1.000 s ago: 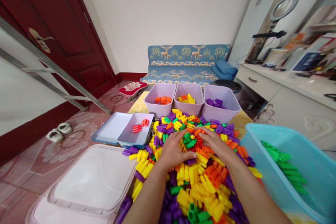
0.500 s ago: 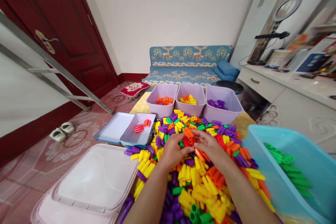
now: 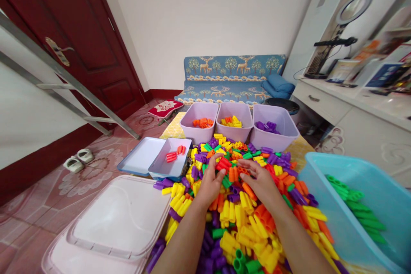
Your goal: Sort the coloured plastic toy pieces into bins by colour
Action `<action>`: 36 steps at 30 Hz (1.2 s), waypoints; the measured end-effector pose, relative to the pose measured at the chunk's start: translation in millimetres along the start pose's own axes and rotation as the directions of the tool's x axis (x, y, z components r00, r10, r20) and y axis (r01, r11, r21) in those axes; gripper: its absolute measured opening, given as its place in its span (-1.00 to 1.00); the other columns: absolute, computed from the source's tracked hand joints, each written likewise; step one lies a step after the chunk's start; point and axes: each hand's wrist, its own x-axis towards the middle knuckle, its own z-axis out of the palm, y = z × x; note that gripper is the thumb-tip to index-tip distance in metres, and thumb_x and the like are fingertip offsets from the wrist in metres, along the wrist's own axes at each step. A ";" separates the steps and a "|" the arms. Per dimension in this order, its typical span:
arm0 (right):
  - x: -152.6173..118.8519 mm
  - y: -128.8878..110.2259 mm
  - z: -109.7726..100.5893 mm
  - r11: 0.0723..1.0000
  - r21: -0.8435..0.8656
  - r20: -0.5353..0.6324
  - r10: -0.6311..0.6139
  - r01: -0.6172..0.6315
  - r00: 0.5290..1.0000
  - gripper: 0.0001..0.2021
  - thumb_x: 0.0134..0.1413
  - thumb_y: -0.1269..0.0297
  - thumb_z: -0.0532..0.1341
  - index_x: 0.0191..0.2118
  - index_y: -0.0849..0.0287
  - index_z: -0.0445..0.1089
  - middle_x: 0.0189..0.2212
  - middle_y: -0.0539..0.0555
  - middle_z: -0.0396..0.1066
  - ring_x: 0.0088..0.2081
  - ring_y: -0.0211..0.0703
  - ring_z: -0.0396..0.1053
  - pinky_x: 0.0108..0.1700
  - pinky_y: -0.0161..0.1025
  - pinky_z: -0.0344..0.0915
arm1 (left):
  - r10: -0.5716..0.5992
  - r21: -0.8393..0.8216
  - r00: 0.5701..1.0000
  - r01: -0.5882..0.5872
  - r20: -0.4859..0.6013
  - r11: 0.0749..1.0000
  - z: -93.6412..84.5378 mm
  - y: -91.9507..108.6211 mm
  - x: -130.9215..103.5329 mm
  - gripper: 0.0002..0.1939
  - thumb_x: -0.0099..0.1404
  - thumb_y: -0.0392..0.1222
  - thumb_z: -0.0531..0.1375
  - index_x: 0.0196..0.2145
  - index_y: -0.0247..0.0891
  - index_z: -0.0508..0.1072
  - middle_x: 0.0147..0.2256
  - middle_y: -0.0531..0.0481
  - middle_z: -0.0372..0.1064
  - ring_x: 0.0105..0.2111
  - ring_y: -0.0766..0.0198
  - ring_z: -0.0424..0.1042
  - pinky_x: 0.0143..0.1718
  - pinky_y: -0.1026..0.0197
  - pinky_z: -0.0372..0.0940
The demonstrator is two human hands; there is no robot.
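Observation:
A large heap of plastic tube-shaped pieces (image 3: pixel 229 209) in yellow, purple, green, orange and red spreads over the table under my hands. My left hand (image 3: pixel 208 184) is at the heap's middle, its thumb and fingers around a joined cluster of red plastic tubes (image 3: pixel 224 163). My right hand (image 3: pixel 259 180) is held just to the right, fingers apart and curved, with nothing in its grasp. Between the hands, below the red cluster, lie orange plastic tubes (image 3: pixel 234 174). Another orange tube (image 3: pixel 249 191) lies beneath my right hand.
Behind the heap stand three lilac bins holding orange (image 3: pixel 198 133), yellow-and-orange and purple pieces. A shallow box (image 3: pixel 157 171) with red pieces and its lid are at left, above pale lids (image 3: pixel 118 214). A blue tub (image 3: pixel 334 218) with green pieces stands right.
My hands have moved slightly apart. The red cluster has shifted up and left with my left hand, and the orange tubes that were between my fingertips now lie lower on the heap.

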 end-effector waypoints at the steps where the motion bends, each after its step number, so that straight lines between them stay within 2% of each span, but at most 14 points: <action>1: -0.4 -2.4 -1.2 1.000 -0.014 0.004 -0.008 0.008 1.000 -0.63 -0.13 0.34 0.20 -0.09 0.16 0.43 -0.06 0.17 0.48 0.00 -0.01 0.41 0.10 0.00 0.26 | -0.008 -0.022 1.000 0.008 0.000 1.000 0.3 -0.8 0.0 -0.55 0.29 -0.23 0.12 0.14 -0.16 0.22 0.12 -0.09 0.24 0.16 0.09 0.19 0.19 0.04 0.06; 4: -3.0 -10.0 -3.2 0.990 -0.140 0.034 -0.029 0.034 0.999 -0.66 -0.06 0.32 0.19 -0.09 0.14 0.45 -0.07 0.13 0.49 -0.01 -0.02 0.41 0.10 -0.02 0.26 | -0.014 -0.051 1.000 0.013 -0.008 0.999 1.1 -4.4 0.4 -0.56 0.28 -0.22 0.14 0.11 -0.17 0.23 0.10 -0.10 0.25 0.13 0.08 0.22 0.17 0.03 0.09; 9: -7.7 -23.0 2.7 0.910 -0.407 0.060 -0.062 0.082 0.996 -0.57 0.02 0.26 0.19 0.07 0.10 0.39 0.04 0.12 0.42 0.02 0.02 0.37 0.04 -0.01 0.30 | 0.005 -0.077 1.000 -0.004 0.018 0.997 2.6 -6.6 2.2 -0.72 0.30 -0.17 0.14 -0.05 -0.27 0.36 -0.11 -0.11 0.42 -0.08 0.12 0.39 0.02 0.08 0.24; 12: -9.5 -31.6 8.7 0.822 -0.550 0.055 -0.140 0.147 0.989 -0.57 0.03 0.24 0.21 0.07 0.12 0.39 0.02 0.14 0.42 0.05 0.05 0.31 0.08 0.01 0.24 | -0.007 -0.136 0.998 0.015 0.064 0.991 3.3 -3.3 2.9 -0.68 0.29 -0.14 0.16 -0.02 -0.29 0.40 -0.08 -0.14 0.44 -0.06 0.10 0.41 0.04 0.08 0.25; 16: -11.3 -39.7 12.9 0.794 -0.602 -0.021 -0.128 0.090 0.992 -0.65 0.07 0.25 0.19 0.00 0.14 0.41 -0.12 0.16 0.47 -0.04 0.03 0.36 -0.01 -0.04 0.28 | -0.013 -0.184 0.991 0.038 0.133 0.982 3.8 3.0 1.5 -0.60 0.28 -0.07 0.16 0.03 -0.26 0.42 -0.04 -0.13 0.45 -0.02 0.08 0.40 0.09 0.05 0.22; 18: -11.8 -39.2 13.1 0.821 -0.568 -0.046 -0.106 0.061 0.993 -0.70 0.06 0.26 0.19 -0.06 0.12 0.41 -0.19 0.13 0.48 -0.13 0.01 0.40 -0.07 -0.07 0.30 | -0.013 -0.170 0.989 0.038 0.149 0.985 3.9 5.8 0.4 -0.59 0.28 -0.05 0.16 0.04 -0.24 0.43 -0.08 -0.11 0.47 -0.08 0.10 0.43 0.07 0.06 0.24; 20: -12.2 -35.3 13.0 0.874 -0.483 -0.049 -0.078 0.044 0.996 -0.76 0.04 0.26 0.20 -0.12 0.10 0.39 -0.28 0.09 0.50 -0.23 -0.04 0.44 -0.14 -0.10 0.32 | -0.023 -0.136 0.988 0.044 0.155 0.990 3.7 8.1 -0.4 -0.57 0.29 -0.05 0.16 0.08 -0.23 0.40 -0.20 -0.07 0.52 -0.20 0.15 0.47 0.00 0.08 0.28; 24: -13.2 -25.2 12.1 0.981 -0.192 -0.061 -0.002 -0.010 0.998 -0.78 -0.02 0.24 0.22 -0.20 0.13 0.34 -0.39 0.05 0.49 -0.35 -0.09 0.45 -0.29 -0.18 0.35 | -0.044 -0.030 0.989 0.049 0.142 0.998 3.0 10.9 -0.1 -0.47 0.30 -0.10 0.15 0.19 -0.24 0.26 -0.50 0.07 0.46 -0.42 0.26 0.42 -0.17 0.18 0.31; 26: -13.9 -23.0 9.5 0.997 -0.070 -0.084 0.030 -0.036 0.996 -0.74 -0.06 0.23 0.25 -0.19 0.15 0.34 -0.36 0.08 0.49 -0.33 -0.08 0.45 -0.31 -0.19 0.36 | -0.044 0.002 0.991 0.044 0.126 0.999 3.0 11.6 0.5 -0.45 0.29 -0.13 0.15 0.21 -0.26 0.22 -0.53 0.10 0.44 -0.43 0.28 0.41 -0.20 0.21 0.30; 30: -14.7 -24.3 -3.9 0.989 0.092 -0.132 0.127 -0.115 0.983 -0.63 -0.13 0.13 0.28 -0.16 0.19 0.37 -0.33 0.13 0.50 -0.34 -0.04 0.46 -0.36 -0.19 0.37 | -0.059 0.049 0.991 0.054 0.118 0.997 3.9 12.4 1.2 -0.54 0.27 -0.16 0.15 0.11 -0.31 0.34 -0.54 0.10 0.43 -0.45 0.30 0.40 -0.22 0.23 0.30; 36: -15.0 -28.0 -27.3 0.973 0.156 -0.185 0.197 -0.169 0.963 -0.52 -0.26 -0.02 0.35 -0.22 0.21 0.39 -0.40 0.10 0.49 -0.42 -0.07 0.43 -0.48 -0.23 0.32 | -0.062 0.080 0.991 0.053 0.118 0.995 3.6 12.3 0.9 -0.64 0.28 -0.14 0.15 0.01 -0.28 0.44 -0.53 0.08 0.43 -0.43 0.28 0.42 -0.15 0.20 0.30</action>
